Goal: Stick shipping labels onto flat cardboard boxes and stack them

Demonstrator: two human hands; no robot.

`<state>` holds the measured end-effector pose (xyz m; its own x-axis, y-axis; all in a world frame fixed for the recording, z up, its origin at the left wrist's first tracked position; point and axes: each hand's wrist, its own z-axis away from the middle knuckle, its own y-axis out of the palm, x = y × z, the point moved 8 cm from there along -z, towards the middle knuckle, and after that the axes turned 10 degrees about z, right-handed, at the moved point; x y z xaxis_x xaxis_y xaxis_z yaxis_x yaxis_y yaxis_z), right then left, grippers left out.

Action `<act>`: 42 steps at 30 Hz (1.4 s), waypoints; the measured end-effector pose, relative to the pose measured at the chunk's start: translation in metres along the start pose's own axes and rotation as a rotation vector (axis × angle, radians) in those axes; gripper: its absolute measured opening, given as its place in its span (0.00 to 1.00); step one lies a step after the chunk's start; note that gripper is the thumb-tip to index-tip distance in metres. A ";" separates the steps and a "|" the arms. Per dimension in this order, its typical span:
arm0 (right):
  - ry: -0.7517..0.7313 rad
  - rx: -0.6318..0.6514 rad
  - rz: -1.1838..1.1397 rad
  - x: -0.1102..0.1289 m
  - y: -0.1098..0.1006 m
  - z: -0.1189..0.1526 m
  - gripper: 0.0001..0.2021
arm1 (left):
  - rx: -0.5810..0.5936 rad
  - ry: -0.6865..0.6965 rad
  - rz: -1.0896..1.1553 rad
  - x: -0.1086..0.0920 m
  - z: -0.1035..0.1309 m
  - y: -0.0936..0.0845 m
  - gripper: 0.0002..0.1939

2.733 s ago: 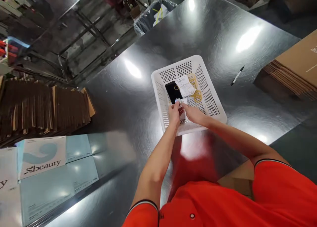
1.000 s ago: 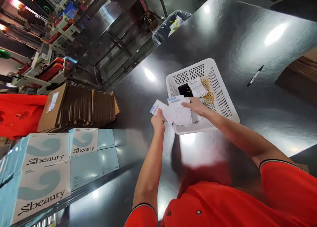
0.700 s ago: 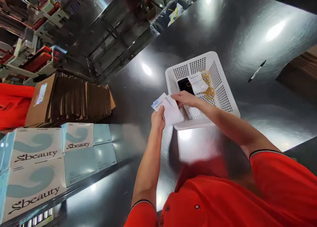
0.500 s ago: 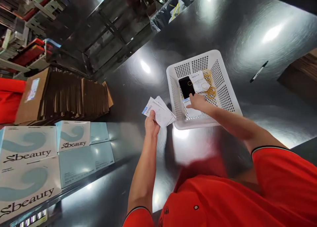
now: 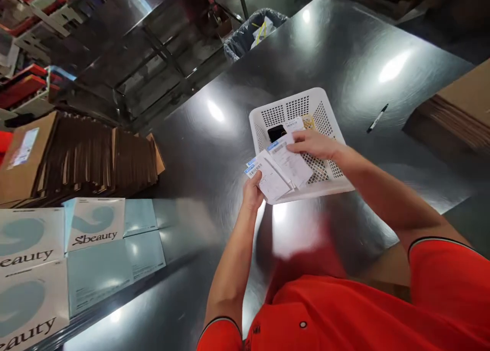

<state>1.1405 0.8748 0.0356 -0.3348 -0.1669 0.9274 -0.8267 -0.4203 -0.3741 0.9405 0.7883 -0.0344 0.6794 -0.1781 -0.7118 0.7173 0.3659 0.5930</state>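
Note:
My left hand (image 5: 253, 191) is closed on a small stack of white paper slips (image 5: 272, 181) with blue corners and barcodes, thumb on top. Over the near part of the white plastic basket (image 5: 264, 117), my right hand (image 5: 312, 144) pinches another white slip (image 5: 291, 162), which lies close against the left stack. Behind the slips a black phone-like object (image 5: 276, 132) is partly covered in the basket. Beside it sit more white slips (image 5: 294, 124) and yellow rubber bands (image 5: 308, 121).
A marker pen (image 5: 377, 118) lies on the metal table (image 5: 214, 151) right of the basket. Flattened cardboard boxes (image 5: 84, 157) stand at left, above white and pale blue boxes (image 5: 100, 259). More cardboard (image 5: 455, 111) is at right; a lined bin (image 5: 239, 43) stands beyond the far edge.
My right hand has lifted a slip out of the basket toward the left stack. My left hand has moved right, to the basket's near left corner. The view has shifted slightly.

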 end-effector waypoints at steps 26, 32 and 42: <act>-0.051 0.165 -0.377 0.022 0.073 0.026 0.12 | 0.027 0.185 -0.024 -0.042 -0.036 0.085 0.21; 0.021 -0.010 0.323 -0.037 0.041 0.022 0.09 | 0.044 0.304 0.102 -0.070 -0.045 0.074 0.17; -0.010 0.010 0.247 -0.012 0.064 0.007 0.14 | -0.005 0.332 0.136 -0.080 -0.056 0.065 0.22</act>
<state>1.0945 0.8438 0.0007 -0.5214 -0.2746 0.8079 -0.7161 -0.3742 -0.5893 0.9243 0.8775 0.0405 0.6809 0.1787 -0.7103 0.6222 0.3704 0.6897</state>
